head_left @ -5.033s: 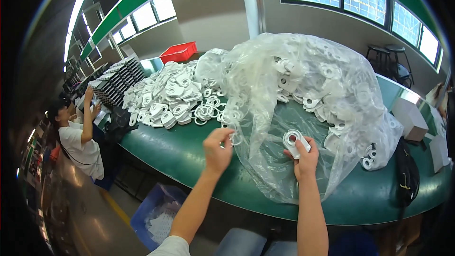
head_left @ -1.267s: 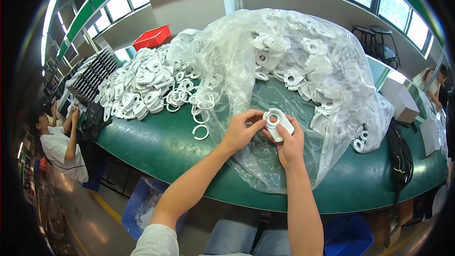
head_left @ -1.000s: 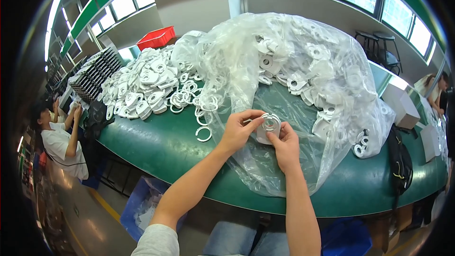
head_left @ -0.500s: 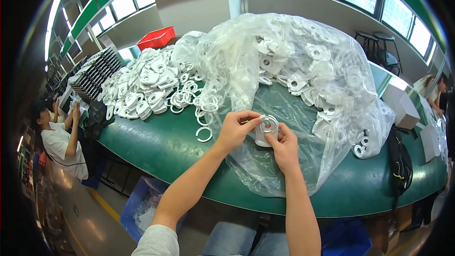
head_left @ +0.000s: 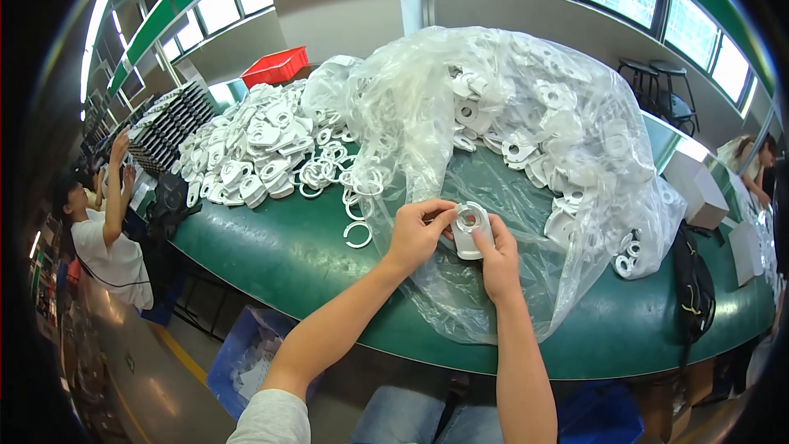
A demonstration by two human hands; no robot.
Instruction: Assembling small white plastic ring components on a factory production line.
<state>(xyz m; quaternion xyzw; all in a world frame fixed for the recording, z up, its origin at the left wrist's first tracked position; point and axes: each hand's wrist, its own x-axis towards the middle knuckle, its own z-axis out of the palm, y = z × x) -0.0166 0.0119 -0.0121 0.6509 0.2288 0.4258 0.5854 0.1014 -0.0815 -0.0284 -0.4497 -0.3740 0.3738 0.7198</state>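
A white plastic plate with a round hole (head_left: pixel 468 245) is held up over the near part of the table. My right hand (head_left: pixel 498 258) grips it from the right, thumb across its front face. From the other side, my left hand (head_left: pixel 417 234) pinches at its upper left edge with thumb and fingertips together. A pale ring shape surrounds the hole; whether it is a separate piece I cannot tell. Left of my hands, an open white C-shaped ring (head_left: pixel 357 235) lies on the green table (head_left: pixel 263 240), close to a cluster of similar rings (head_left: pixel 316 174).
A large clear plastic bag (head_left: pixel 403 107) spreads over more white plates (head_left: pixel 526 156) and under my hands. Loose white plates (head_left: pixel 246 156) are heaped at left, near a red bin (head_left: pixel 275 66) and stacked black trays (head_left: pixel 173 123). A co-worker (head_left: pixel 111 238) is far left. A black bag (head_left: pixel 694 284) lies right.
The held plate has turned its face more toward me and sits slightly lower. My left fingertips have shifted from the ring at its top to its upper left edge. The co-worker's arms have risen.
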